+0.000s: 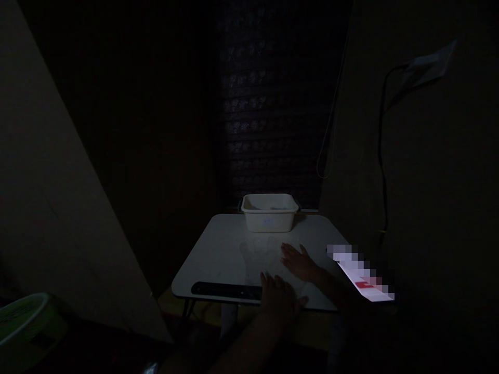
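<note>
My left hand (277,295) lies at the front edge of a small white table (210,254), fingers stretched forward and thumb out to the right. It overlaps the right end of a dark slot (226,290) along that edge. Farther in, my right hand (299,263) rests flat with its fingers apart, pointing left. Beyond the fingertips the tabletop carries a faint, see-through patch (259,254); in the dark I cannot tell whether it is a thin sheet or wetness. A white plastic tub (268,222) stands at the table's back edge, its contents unclear.
A lit, partly blurred screen (360,278) stands by the table's right side. On the right wall a dark cable (382,135) hangs from a socket plate. A green basket (33,322) is at lower left. Behind the tub is a dark blind (268,124).
</note>
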`<state>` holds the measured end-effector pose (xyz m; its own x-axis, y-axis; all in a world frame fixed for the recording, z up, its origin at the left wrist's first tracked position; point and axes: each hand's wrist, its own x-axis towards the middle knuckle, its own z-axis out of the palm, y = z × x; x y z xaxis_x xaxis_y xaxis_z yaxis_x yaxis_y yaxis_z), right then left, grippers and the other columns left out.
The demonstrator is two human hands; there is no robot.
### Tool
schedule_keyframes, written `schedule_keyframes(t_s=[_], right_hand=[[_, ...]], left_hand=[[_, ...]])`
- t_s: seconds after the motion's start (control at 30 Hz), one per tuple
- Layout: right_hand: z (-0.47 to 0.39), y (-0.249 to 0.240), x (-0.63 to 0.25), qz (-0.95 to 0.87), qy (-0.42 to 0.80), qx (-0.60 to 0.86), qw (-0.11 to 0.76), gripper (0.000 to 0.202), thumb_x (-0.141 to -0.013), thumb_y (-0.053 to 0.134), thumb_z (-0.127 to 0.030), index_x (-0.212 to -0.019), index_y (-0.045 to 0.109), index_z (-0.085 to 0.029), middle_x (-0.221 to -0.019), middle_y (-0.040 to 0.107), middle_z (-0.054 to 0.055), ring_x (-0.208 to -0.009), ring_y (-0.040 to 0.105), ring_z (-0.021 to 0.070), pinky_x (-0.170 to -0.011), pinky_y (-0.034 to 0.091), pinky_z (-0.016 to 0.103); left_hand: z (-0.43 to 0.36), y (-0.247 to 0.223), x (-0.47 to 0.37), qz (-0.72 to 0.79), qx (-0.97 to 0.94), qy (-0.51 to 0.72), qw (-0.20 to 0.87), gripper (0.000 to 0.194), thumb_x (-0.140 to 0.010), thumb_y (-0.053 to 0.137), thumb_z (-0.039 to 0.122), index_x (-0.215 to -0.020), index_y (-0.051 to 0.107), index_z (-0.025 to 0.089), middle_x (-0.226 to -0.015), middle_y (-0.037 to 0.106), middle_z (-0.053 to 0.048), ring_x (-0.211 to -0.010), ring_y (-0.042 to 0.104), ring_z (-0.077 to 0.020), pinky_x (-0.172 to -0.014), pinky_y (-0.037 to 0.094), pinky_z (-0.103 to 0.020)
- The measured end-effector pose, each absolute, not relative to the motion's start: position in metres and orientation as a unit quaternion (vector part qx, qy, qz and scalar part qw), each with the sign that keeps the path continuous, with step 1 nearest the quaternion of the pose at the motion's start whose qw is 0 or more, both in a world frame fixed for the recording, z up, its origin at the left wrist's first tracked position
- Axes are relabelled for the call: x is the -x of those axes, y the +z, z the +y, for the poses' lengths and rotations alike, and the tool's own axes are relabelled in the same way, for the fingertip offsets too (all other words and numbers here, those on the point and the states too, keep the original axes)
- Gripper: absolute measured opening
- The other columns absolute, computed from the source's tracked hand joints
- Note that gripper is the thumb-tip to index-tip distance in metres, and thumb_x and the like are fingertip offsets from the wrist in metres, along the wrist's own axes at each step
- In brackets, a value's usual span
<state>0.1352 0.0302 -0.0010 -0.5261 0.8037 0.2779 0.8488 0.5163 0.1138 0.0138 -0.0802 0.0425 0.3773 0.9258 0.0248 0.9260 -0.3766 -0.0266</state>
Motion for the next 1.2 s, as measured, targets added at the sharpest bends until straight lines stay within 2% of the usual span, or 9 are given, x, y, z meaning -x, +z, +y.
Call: schedule_keyframes(t_s=[0.17,0.4,0.63,0.77,0.97,1.2], right_hand=[[0.036,-0.002,-0.144,-0.833,-0.122,0.532,0.086,0.044,-0.077,0.010,-0.038,-0.111,0.030,-0.020,-0.118,0.029,0.007,-0.108,0.021,0.0165,-0.082,0.017,0.047],[0.029,0.004,-0.148,-0.825,-0.147,0.538,0.088,0.042,-0.077,0.011,-0.034,-0.107,0.036,-0.019,-0.116,0.032,0.009,-0.107,0.024,0.0182,-0.080,0.017,0.050],[0.026,0.007,-0.164,-0.806,-0.168,0.561,0.086,0.039,-0.077,0.013,-0.032,-0.100,0.043,-0.022,-0.113,0.037,0.008,-0.105,0.026,0.0186,-0.079,0.017,0.051],[0.032,0.003,-0.167,-0.796,-0.166,0.573,0.102,0.041,-0.077,0.013,-0.033,-0.106,0.037,-0.019,-0.114,0.035,0.008,-0.106,0.026,0.0186,-0.080,0.016,0.050],[0.032,-0.002,-0.156,-0.837,-0.150,0.515,0.104,0.043,-0.077,0.012,-0.036,-0.111,0.031,-0.018,-0.117,0.031,0.007,-0.107,0.024,0.0163,-0.082,0.018,0.046],[0.032,0.005,-0.158,-0.811,-0.157,0.556,0.095,0.039,-0.077,0.012,-0.031,-0.101,0.042,-0.023,-0.114,0.036,0.007,-0.105,0.027,0.0193,-0.078,0.018,0.051]], left_hand=[[-0.080,0.042,-0.011,-0.551,0.834,-0.003,0.019,0.061,-0.071,0.004,0.048,-0.106,0.039,0.013,-0.111,0.038,-0.013,-0.103,0.025,-0.0318,-0.082,0.008,-0.050],[-0.080,0.043,-0.010,-0.535,0.844,-0.008,0.022,0.057,-0.072,0.004,0.046,-0.107,0.038,0.014,-0.112,0.037,-0.012,-0.103,0.025,-0.0304,-0.083,0.008,-0.050],[-0.081,0.039,-0.012,-0.518,0.855,-0.010,0.019,0.059,-0.073,0.001,0.045,-0.108,0.035,0.013,-0.114,0.035,-0.013,-0.104,0.024,-0.0300,-0.083,0.008,-0.049],[-0.082,0.039,-0.013,-0.521,0.854,-0.010,0.018,0.059,-0.072,0.001,0.045,-0.109,0.035,0.014,-0.115,0.034,-0.012,-0.105,0.022,-0.0305,-0.083,0.007,-0.050],[-0.082,0.037,-0.012,-0.524,0.851,-0.012,0.016,0.059,-0.072,0.001,0.047,-0.110,0.034,0.015,-0.115,0.034,-0.011,-0.105,0.022,-0.0298,-0.083,0.008,-0.049],[-0.082,0.041,-0.012,-0.524,0.852,-0.002,0.005,0.057,-0.072,0.003,0.046,-0.109,0.034,0.015,-0.115,0.033,-0.011,-0.105,0.023,-0.0290,-0.083,0.007,-0.050]])
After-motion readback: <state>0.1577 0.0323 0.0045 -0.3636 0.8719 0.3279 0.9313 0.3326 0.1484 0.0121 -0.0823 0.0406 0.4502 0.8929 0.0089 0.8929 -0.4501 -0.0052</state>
